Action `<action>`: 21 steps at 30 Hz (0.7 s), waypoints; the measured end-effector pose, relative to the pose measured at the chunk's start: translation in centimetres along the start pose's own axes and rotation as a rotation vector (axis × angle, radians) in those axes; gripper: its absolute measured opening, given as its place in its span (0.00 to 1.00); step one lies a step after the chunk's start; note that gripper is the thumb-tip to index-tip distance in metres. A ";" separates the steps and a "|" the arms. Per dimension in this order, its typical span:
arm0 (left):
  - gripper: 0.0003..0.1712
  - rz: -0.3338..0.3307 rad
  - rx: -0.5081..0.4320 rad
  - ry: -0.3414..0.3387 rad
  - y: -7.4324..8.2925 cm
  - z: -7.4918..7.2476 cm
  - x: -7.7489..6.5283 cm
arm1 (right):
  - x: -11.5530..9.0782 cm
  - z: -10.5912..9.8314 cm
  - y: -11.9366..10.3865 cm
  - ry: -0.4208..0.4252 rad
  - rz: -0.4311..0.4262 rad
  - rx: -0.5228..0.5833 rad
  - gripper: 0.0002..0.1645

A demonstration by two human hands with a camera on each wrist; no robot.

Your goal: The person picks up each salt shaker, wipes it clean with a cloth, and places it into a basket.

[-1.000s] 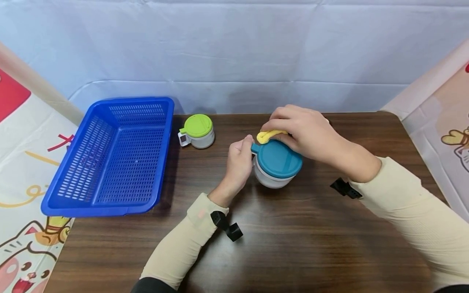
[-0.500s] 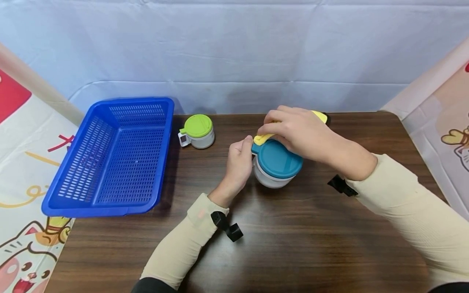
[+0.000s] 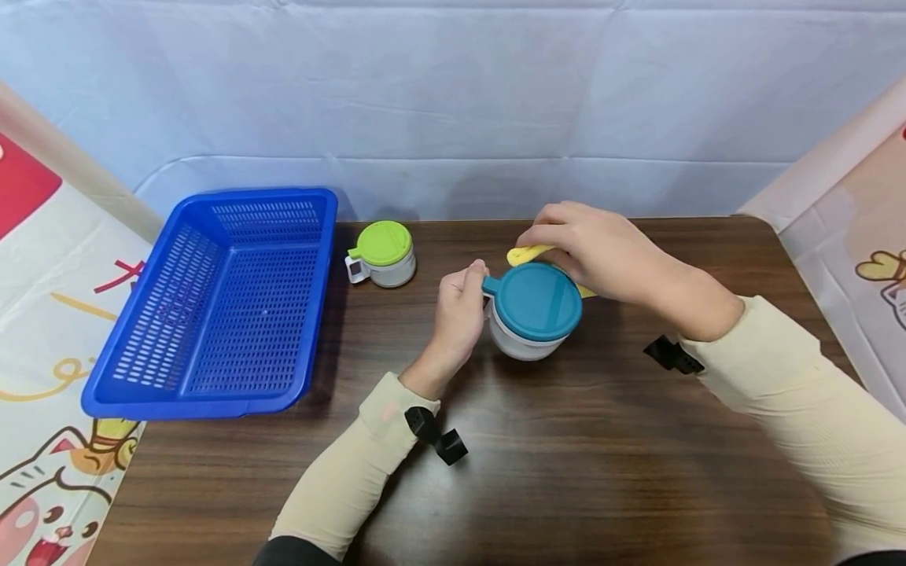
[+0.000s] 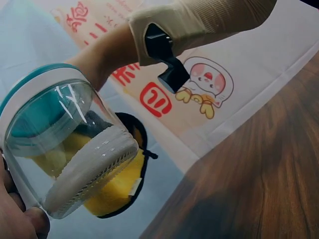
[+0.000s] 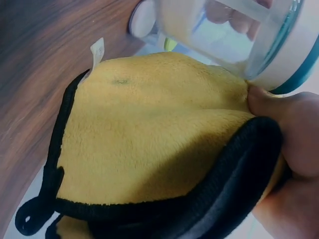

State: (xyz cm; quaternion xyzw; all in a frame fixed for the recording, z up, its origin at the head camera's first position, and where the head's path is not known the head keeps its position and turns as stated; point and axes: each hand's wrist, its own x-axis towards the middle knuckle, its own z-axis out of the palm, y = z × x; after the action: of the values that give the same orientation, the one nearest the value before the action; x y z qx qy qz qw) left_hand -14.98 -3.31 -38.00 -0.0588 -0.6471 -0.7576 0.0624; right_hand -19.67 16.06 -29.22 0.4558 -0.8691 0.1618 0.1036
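Note:
In the head view a clear jar (image 3: 527, 346) with a teal lid (image 3: 539, 303) is held above the table's middle. My left hand (image 3: 456, 310) grips it by the handle, thumb on top near the lid's tab. The left wrist view shows its glass wall and whitish bottom (image 4: 94, 164), tilted. My right hand (image 3: 602, 251) pinches a folded yellow cloth (image 3: 527, 254) at the jar's far side, close under the lid. Black edging and a small white tag (image 5: 97, 50) show on the cloth in the right wrist view. Part of the cloth hides behind the hand and jar.
A blue plastic basket (image 3: 244, 314) stands at the left of the wooden table (image 3: 566, 472). Between it and the jar, near the back edge, sits a smaller jar (image 3: 383, 248) with a green lid. A pale cloth backdrop (image 3: 453, 102) rises behind the table.
My right hand and the cloth shifted left toward the lid's tab, then back right along the rim. The jar has moved very slightly; my left hand keeps its grip.

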 end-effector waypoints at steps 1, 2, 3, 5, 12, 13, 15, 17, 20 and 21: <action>0.31 0.000 -0.001 0.001 0.0 -0.1 0.0 | -0.1 0.0 0.1 0.005 0.008 -0.008 0.18; 0.31 -0.002 -0.004 0.000 0.1 -0.1 0.0 | -0.2 0.1 0.1 0.009 0.017 -0.012 0.19; 0.31 -0.006 -0.007 0.001 0.1 -0.1 0.0 | -0.3 0.1 0.2 0.014 0.030 -0.015 0.18; 0.31 -0.011 -0.011 0.004 0.1 -0.2 0.0 | -0.6 0.1 0.3 0.024 0.054 -0.016 0.18; 0.31 -0.027 -0.041 0.028 -0.1 -0.5 0.1 | -1.9 -0.4 0.8 0.096 0.114 0.011 0.15; 0.31 -0.031 -0.047 0.031 -0.1 -0.5 0.2 | -2.2 -0.5 0.9 0.110 0.118 0.013 0.15; 0.31 -0.036 -0.055 0.034 -0.1 -0.6 0.2 | -2.9 -0.7 1.1 0.135 0.135 0.015 0.16; 0.31 -0.037 -0.060 0.034 -0.1 -0.6 0.2 | -3.6 -0.8 1.2 0.161 0.153 0.021 0.17; 0.31 -0.026 -0.055 0.038 -0.2 -0.7 0.3 | -4.6 -1.0 1.3 0.188 0.174 0.036 0.17; 0.31 -0.021 -0.049 0.041 -0.2 -0.7 0.3 | -4.9 -1.1 1.3 0.195 0.177 0.043 0.17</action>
State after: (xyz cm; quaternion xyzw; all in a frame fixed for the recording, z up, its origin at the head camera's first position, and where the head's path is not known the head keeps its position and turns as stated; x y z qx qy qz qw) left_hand -15.31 -3.98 -38.23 -0.0380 -0.6275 -0.7749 0.0659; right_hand -17.96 20.87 -30.04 0.3614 -0.8881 0.2324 0.1630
